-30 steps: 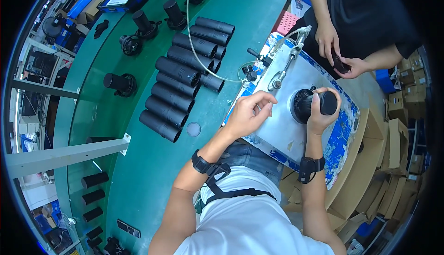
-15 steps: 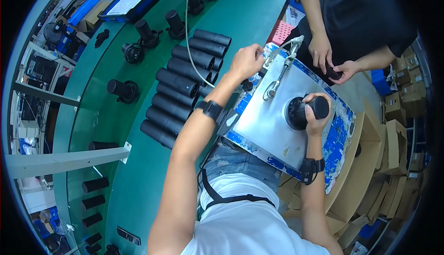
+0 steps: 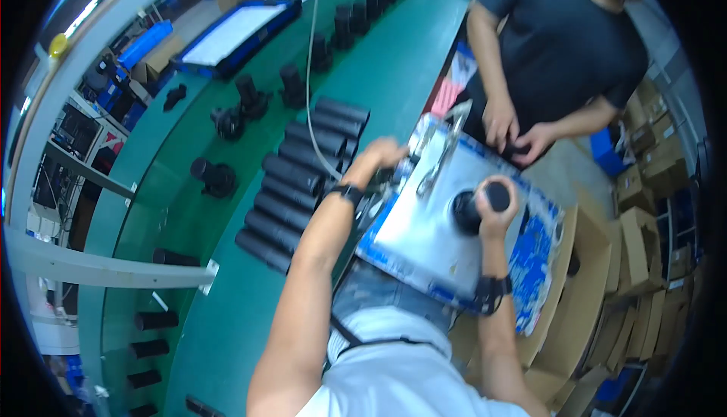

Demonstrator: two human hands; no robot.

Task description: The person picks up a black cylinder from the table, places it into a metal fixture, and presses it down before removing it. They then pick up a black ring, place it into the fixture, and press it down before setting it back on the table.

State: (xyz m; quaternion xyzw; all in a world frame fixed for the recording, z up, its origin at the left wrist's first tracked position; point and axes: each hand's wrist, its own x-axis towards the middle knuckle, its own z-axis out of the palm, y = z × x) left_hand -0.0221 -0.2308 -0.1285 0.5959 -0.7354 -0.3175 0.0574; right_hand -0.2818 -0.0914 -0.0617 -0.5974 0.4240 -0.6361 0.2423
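Holding black flanged cylinder [image 3: 496, 195] in right hand [image 3: 494, 222], gripped round its upper end, over metal plate [image 3: 413, 224]. Cannot tell base contact with plate. Reaching with left hand [image 3: 385, 153] to fittings [image 3: 414, 159] at plate's upper left edge, near metal lever [image 3: 426, 184]; too blurred to tell grasp or touch. Judged partway through this piece: not yet released, not set down. Standing on green bench [image 3: 204, 318]: similar upright pieces [image 3: 291, 88], finished or waiting, cannot tell which. Lying beside them, apparently left for later: black tubes [image 3: 291, 173], out of both hands.
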